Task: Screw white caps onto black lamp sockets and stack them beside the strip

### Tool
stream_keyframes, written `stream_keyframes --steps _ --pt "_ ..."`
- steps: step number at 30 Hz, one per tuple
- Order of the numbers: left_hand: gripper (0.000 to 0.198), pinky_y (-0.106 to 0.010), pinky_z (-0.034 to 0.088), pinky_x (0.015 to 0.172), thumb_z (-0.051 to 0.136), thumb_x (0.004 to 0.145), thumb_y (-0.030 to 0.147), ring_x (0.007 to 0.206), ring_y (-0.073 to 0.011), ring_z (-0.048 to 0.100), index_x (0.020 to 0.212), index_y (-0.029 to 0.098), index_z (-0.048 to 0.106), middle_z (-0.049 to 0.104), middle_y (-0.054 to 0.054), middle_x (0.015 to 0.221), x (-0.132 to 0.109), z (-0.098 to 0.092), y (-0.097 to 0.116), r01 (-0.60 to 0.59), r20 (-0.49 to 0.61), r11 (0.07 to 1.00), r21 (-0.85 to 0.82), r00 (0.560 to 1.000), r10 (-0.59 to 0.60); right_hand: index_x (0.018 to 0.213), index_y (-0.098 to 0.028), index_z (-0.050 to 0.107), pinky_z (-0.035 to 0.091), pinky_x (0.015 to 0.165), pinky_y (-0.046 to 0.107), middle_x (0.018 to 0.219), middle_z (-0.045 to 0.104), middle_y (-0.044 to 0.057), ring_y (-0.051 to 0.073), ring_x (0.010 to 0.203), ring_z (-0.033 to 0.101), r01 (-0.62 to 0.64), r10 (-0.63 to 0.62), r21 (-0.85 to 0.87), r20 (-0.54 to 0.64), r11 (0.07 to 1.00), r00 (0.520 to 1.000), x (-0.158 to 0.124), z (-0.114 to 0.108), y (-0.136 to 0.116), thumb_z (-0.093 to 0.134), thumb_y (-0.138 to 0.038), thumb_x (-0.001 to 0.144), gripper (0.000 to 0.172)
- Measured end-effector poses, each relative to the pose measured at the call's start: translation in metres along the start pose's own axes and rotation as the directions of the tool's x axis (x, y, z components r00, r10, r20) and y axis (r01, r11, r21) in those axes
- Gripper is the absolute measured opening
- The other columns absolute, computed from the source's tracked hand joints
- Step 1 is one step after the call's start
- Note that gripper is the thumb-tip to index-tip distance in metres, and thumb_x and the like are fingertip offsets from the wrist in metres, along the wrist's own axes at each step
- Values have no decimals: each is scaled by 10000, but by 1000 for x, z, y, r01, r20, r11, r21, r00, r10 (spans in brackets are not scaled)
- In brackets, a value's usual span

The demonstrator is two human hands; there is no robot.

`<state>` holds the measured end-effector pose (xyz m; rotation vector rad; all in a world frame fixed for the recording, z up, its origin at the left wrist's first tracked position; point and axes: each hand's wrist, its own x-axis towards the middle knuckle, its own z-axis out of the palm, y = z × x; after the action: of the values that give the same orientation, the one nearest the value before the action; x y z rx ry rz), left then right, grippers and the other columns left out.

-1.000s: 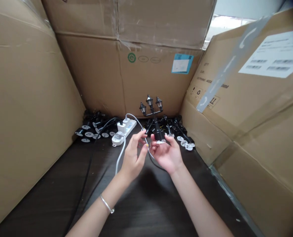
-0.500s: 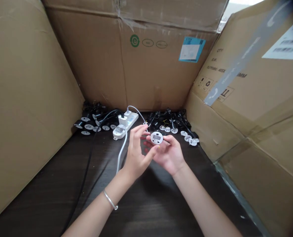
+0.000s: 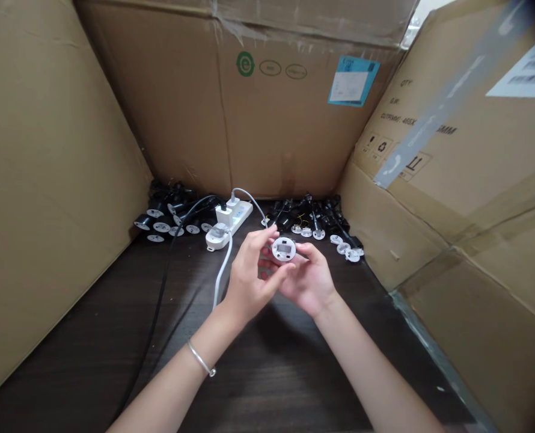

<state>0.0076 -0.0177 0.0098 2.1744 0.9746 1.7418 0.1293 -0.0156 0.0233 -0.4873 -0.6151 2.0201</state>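
Note:
Between my two hands is a round white cap (image 3: 284,249) with a rectangular opening and small dark slots, its face turned toward me. Fingers of my right hand (image 3: 310,279) wrap its right side and reach behind it. My left hand (image 3: 252,270) curves round the left side, thumb below the disc and fingers above; its fingertips appear to touch the edge. Whatever is behind the disc is hidden by the hands. A thin white cable (image 3: 252,197) runs from the power strip (image 3: 240,216) down toward my left fingers, where its end is hidden.
Black cylindrical parts with white round ends lie in a left pile (image 3: 162,219) and a right pile (image 3: 310,222). A black cable (image 3: 159,300) crosses the dark table (image 3: 294,385). Cardboard walls (image 3: 285,138) stand at the back and both sides.
My left fingers have closed in nearer around the white cap. The cap has shifted slightly left and up in view, and the whole view has tilted a little.

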Motion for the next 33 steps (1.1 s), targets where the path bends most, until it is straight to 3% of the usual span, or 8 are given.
stream_keyframes --steps 3,6,11,21,26,29,31,33 --pt "649 -333 482 833 621 747 312 1070 -217 504 1311 223 313 494 -113 1192 0 0 1 157 72 976 -152 986 -147 889 -155 594 459 667 297 814 632 54 172 725 579 -5 5 -27 4 1000 1000 -1 2 0 427 -343 722 302" --pt "436 -307 489 806 484 838 351 1083 -222 503 1248 215 430 519 -104 1184 2 -1 1 292 187 904 -314 952 -243 855 -171 581 439 614 253 787 625 30 145 699 563 -12 12 13 27 1000 1000 -3 3 0 442 -326 731 242" --pt "346 -208 450 479 415 865 387 644 -117 552 1127 218 564 591 -73 1044 5 -3 0 510 338 765 -394 854 -396 757 -163 545 411 577 247 643 576 13 132 595 535 -51 55 -50 65 997 996 -3 2 -3 445 -413 749 269" --pt "364 -165 439 383 503 821 382 533 -73 498 1151 236 551 595 -61 1010 6 -4 4 581 383 687 -436 811 -443 769 -171 516 383 531 231 632 523 -8 112 552 484 -35 42 -87 80 996 996 -4 5 -3 431 -372 781 218" --pt "340 -173 439 360 494 827 393 497 -70 496 1123 239 561 584 -44 901 3 -2 4 573 349 712 -406 817 -459 807 -164 520 379 544 233 668 532 11 119 584 493 13 30 -230 182 973 983 -6 4 -4 432 -533 785 379" --pt "325 -192 456 403 484 837 378 591 -99 551 1121 235 555 571 -63 1023 3 -2 5 506 272 778 -372 861 -429 847 -163 522 377 553 234 664 531 14 119 591 495 85 -14 -367 191 926 982 -7 3 -2 451 -601 764 452" --pt "308 -244 517 596 486 843 338 776 -145 588 1117 220 561 562 -72 1109 5 -2 5 397 180 864 -310 917 -357 807 -164 511 371 555 234 625 510 3 111 571 480 178 -123 -537 137 824 983 -8 1 0 468 -582 774 422" --pt "302 -306 486 818 492 843 301 970 -186 558 1118 201 565 564 -74 1130 7 -3 7 288 80 929 -234 958 -277 760 -172 491 375 583 230 633 490 -9 100 589 469 336 -408 -718 80 609 910 -9 1 3 543 -515 763 347"
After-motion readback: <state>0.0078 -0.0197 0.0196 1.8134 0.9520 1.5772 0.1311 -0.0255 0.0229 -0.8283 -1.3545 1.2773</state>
